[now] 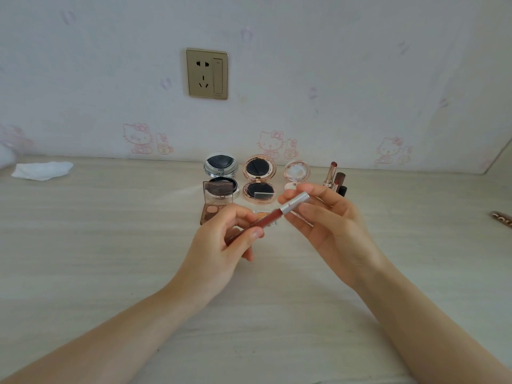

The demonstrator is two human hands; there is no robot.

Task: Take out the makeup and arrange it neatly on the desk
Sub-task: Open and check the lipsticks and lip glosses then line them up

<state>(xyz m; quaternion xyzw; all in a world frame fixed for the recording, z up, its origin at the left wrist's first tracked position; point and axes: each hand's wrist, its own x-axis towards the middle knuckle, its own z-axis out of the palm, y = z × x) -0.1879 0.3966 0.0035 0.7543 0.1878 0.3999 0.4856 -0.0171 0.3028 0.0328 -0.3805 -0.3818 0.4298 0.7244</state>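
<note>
Above the middle of the pale wooden desk (pixel 110 259) I hold a slim lip gloss (pixel 267 220) with a dark red tube and a silver cap, tilted up to the right. My left hand (pixel 221 245) grips the red tube end; my right hand (pixel 324 217) pinches the silver cap. Behind them, by the wall, stand an open silver cushion compact (pixel 220 164), an open rose-gold compact (pixel 259 176), a small round pink compact (pixel 296 171) and a brown eyeshadow palette (pixel 214 200), open. Uncapped lipsticks (pixel 331 173) stand to the right, partly hidden by my right hand.
A crumpled white tissue (pixel 41 170) lies at the far left of the desk. A brown object with gold lettering (pixel 502 218) pokes in at the right edge. A gold wall socket (pixel 207 73) sits above the makeup on the patterned wallpaper.
</note>
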